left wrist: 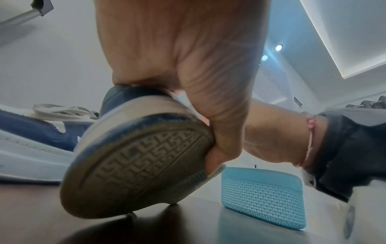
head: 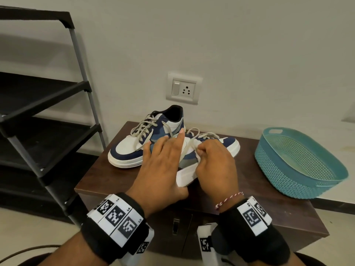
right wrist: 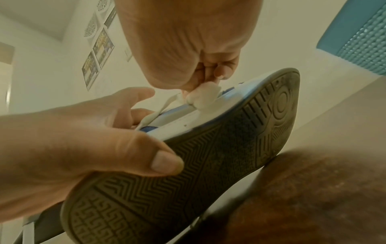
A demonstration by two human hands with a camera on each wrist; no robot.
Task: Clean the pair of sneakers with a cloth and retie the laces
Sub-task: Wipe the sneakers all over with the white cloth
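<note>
A pale wall with a white switch and socket plate (head: 184, 88) rises behind the dark brown bench (head: 107, 181) we work at. Taking the socket plate as our landmark, a black shelf rack (head: 44, 104) stands far to its left and a teal perforated basket (head: 299, 164) sits on the bench well to its lower right.

Writing we can read is scant: the wrist bands carry square code tags with small marks such as L4 and L5 on the left one; the posters seen from the right wrist are too blurred to read, and we make out no brand on the shoes.

Directly below the plate rests one sneaker (head: 146, 139), white and navy with a grey side stripe, a white sole and loose off-white laces, flat on the bench. Just to its right, lower still below the plate, we hold the second sneaker (head: 209, 148) tilted on its edge, its worn grey maze-pattern tread turned toward us.

Our left hand (head: 163, 166) grips its heel end, thumb on the tread, fingers (head: 180, 137) spread over the upper. Our right hand (head: 215, 162) is curled, pinching a small white cloth (right wrist: 205, 94) against the white sidewall.
</note>
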